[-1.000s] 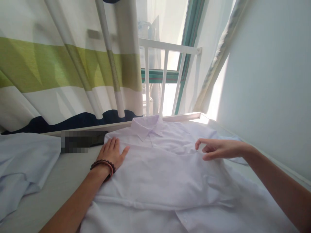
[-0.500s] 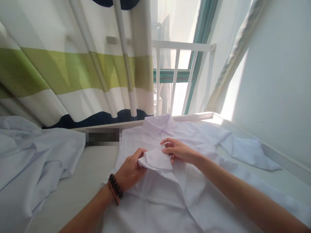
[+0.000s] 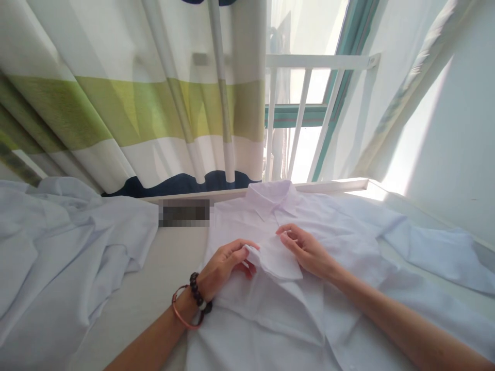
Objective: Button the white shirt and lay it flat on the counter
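A white button shirt [image 3: 266,330] lies spread out with its collar [image 3: 266,198] at the far end. One sleeve is folded across the shirt's front, and its cuff [image 3: 280,265] is lifted between my hands. My left hand [image 3: 226,263] pinches the cuff's left corner between thumb and fingertips; dark beads and a copper-coloured bangle circle that wrist. At the cuff's right end, my right hand [image 3: 307,252] grips its edge with thumb and forefinger, the other fingers curled and partly hidden. The other sleeve [image 3: 436,252] stretches out to the right.
More white cloth [image 3: 69,257] lies heaped on the pale surface [image 3: 154,278] at left. A blurred-out dark item [image 3: 183,213] sits by the back ledge. Behind are a striped curtain [image 3: 154,111], a white railing [image 3: 320,62] and a window; a wall stands at right.
The view has shifted, so everything sits further right in the picture. My left hand has moved its grip to the cuff's corner, fingers now reaching over it. The right hand still holds the other end.
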The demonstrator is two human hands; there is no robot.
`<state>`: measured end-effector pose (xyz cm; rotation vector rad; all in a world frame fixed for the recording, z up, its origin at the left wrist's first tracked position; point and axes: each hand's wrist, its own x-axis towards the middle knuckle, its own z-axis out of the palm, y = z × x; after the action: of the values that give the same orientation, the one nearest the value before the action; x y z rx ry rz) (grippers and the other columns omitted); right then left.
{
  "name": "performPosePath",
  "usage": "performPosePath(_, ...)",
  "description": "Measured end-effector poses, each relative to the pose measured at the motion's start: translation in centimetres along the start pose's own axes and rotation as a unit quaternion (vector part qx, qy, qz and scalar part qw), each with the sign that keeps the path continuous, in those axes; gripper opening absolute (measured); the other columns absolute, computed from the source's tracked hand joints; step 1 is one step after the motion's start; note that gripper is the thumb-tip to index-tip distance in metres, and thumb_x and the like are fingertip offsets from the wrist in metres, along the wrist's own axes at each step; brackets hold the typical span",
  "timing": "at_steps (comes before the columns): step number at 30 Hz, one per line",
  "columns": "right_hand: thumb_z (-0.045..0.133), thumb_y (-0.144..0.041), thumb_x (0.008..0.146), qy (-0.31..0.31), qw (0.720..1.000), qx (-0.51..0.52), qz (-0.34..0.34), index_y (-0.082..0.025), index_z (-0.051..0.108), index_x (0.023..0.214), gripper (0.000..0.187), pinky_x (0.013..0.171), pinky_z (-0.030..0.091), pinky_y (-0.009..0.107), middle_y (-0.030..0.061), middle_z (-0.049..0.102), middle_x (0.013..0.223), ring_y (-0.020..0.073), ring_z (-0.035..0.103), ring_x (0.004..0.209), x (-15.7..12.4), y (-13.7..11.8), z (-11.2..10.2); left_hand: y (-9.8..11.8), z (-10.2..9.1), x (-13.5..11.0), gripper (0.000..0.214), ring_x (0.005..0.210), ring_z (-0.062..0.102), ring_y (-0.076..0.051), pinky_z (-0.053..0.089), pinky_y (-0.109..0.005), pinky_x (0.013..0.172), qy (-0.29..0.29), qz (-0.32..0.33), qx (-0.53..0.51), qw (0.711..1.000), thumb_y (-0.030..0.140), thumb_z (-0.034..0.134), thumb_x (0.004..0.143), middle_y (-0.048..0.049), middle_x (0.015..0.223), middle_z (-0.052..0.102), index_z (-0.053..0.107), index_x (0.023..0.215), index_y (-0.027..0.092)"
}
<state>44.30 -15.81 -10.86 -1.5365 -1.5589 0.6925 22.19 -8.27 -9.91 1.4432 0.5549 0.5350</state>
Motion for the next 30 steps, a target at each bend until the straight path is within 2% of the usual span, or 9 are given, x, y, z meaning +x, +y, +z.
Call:
performPosePath(3,0.05,-0.043,0.091,0.094,0.976,-0.151,-0.127,-0.022,0.055,0.11,0.029,0.081,0.048,0.039,0.0084,0.053,0.099,0.0229,0.056,0.091,-0.9,-0.8,0.5,-0.5,0.3,0.3,0.036,0.056,0.058,-0.014,0.05,-0.026,0.056,0.043,-0.009,0.054,0.998,0.047,0.063,0.079,0.0005,0.065,0.06,0.062,0.097,0.016)
performPosePath(5,0.053,-0.039,0.089,0.075,0.958,-0.184,-0.205,-0.022,0.053,0.117,0.032,0.089,0.045,0.043,0.0119,0.05,0.111,0.026,0.052,0.103,-1.6,-1.5,1.0,-0.9,0.4,0.5,0.034,0.05,0.055,-0.012,0.047,-0.024,0.049,0.064,0.001,0.099,0.993,0.046,0.061,0.079,0.0009,0.068,0.059,0.061,0.097,0.017)
performPosePath(8,0.058,-0.035,0.086,0.008,0.948,-0.167,-0.271,-0.022,0.049,0.12,0.037,0.086,0.047,0.04,0.0115,0.054,0.109,0.0251,0.053,0.099,-2.3,-2.0,2.1,-1.3,0.4,0.5,0.03,0.046,0.051,-0.008,0.043,-0.021,0.042,0.12,0.024,0.152,0.981,0.041,0.063,0.077,0.0011,0.077,0.055,0.059,0.094,0.017)
performPosePath(12,0.051,-0.019,0.089,-0.005,0.964,-0.128,-0.231,-0.022,0.052,0.103,0.015,0.073,0.046,0.03,0.0051,0.059,0.089,0.0179,0.055,0.08,-2.4,-1.5,3.2,-1.2,0.5,0.0,0.022,0.058,0.049,-0.009,0.042,-0.017,0.044,0.185,0.081,0.171,0.964,0.027,0.065,0.072,0.0031,0.077,0.046,0.052,0.089,0.019)
performPosePath(15,0.047,-0.018,0.091,-0.006,0.979,-0.098,-0.18,-0.021,0.053,0.091,0.007,0.063,0.042,0.025,0.0006,0.055,0.077,0.0136,0.05,0.067,-2.0,-0.9,3.4,-0.7,0.6,-0.4,0.012,0.076,0.052,-0.013,0.045,-0.016,0.052,0.149,0.128,0.193,0.961,0.022,0.064,0.074,-0.0013,0.087,0.049,0.056,0.082,0.018)
performPosePath(18,0.048,-0.022,0.092,-0.021,0.984,-0.072,-0.163,-0.02,0.055,0.091,0.007,0.061,0.04,0.024,-0.0001,0.055,0.075,0.0125,0.048,0.064,-1.9,-0.9,3.1,-0.3,0.6,-0.6,0.007,0.083,0.054,-0.014,0.046,-0.016,0.057,0.115,0.14,0.205,0.962,0.022,0.067,0.076,-0.0032,0.092,0.053,0.061,0.078,0.017)
performPosePath(22,0.044,-0.031,0.097,-0.073,0.985,-0.034,-0.152,-0.019,0.057,0.091,0.019,0.06,0.04,0.024,-0.0009,0.057,0.069,0.0118,0.049,0.061,-2.0,-1.4,2.6,-0.6,0.4,-0.6,0.004,0.087,0.06,-0.015,0.054,-0.021,0.064,0.086,0.138,0.151,0.975,0.021,0.066,0.08,-0.0042,0.093,0.06,0.067,0.082,0.017)
performPosePath(25,0.035,-0.031,0.1,-0.083,0.986,0.009,-0.148,-0.019,0.056,0.088,0.027,0.061,0.041,0.023,-0.0019,0.056,0.066,0.0108,0.05,0.059,-2.0,-1.5,2.4,-1.0,0.3,-0.6,0.006,0.093,0.062,-0.016,0.056,-0.023,0.073,0.065,0.154,0.133,0.977,0.016,0.065,0.081,-0.0045,0.095,0.064,0.07,0.084,0.018)
performPosePath(30,0.056,-0.032,0.089,-0.079,0.985,-0.004,-0.153,-0.018,0.055,0.098,0.016,0.06,0.042,0.023,-0.0006,0.059,0.074,0.0114,0.052,0.062,-2.0,-1.3,2.4,-1.3,0.2,-0.7,0.008,0.095,0.064,-0.016,0.058,-0.024,0.079,0.045,0.166,0.148,0.974,0.014,0.067,0.08,-0.0042,0.099,0.065,0.07,0.085,0.018)
